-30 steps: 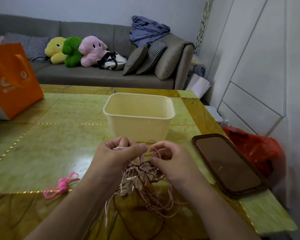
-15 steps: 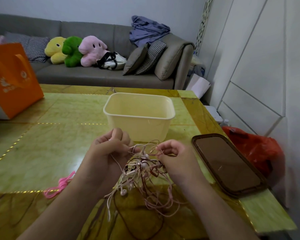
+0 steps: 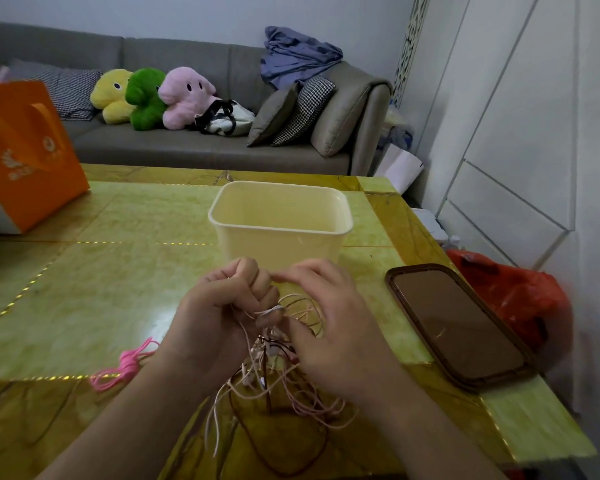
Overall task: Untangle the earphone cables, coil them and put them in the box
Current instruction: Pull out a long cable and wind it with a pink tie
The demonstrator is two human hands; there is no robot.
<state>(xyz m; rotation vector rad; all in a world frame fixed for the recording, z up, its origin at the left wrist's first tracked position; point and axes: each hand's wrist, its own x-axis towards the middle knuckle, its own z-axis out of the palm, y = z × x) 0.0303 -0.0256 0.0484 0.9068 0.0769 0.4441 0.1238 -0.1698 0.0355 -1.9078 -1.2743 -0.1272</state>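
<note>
Glossy yellow-green marble-patterned table [image 3: 84, 289], grey sofa [image 3: 194, 147] behind it carrying three plush toys [image 3: 149, 97] in yellow, green and pink. Left hand [image 3: 219, 317] curled tight into a fist, gripping strands at the top of the tangled bundle of pale pink, white and dark brown earphone cables [image 3: 274, 362]. Right hand [image 3: 329, 327] looser: fingers bent over the tangle from the right, fingertips in among the loops; whether they pinch a strand cannot be made out. Both hands held just in front of the near wall of the cream plastic rectangular box [image 3: 281, 233], which stands open-topped mid-table. Bare tabletop to the left of the box; a coiled bright pink cable [image 3: 125, 367] lies apart by the left forearm. Dark brown oblong lid [image 3: 454, 327] sits to the right, close to the table's right edge. Orange paper gift bag [image 3: 25, 150] stands at far left. Cable bundle hangs knotted below the hands, loose ends trailing onto the table toward the near edge.
</note>
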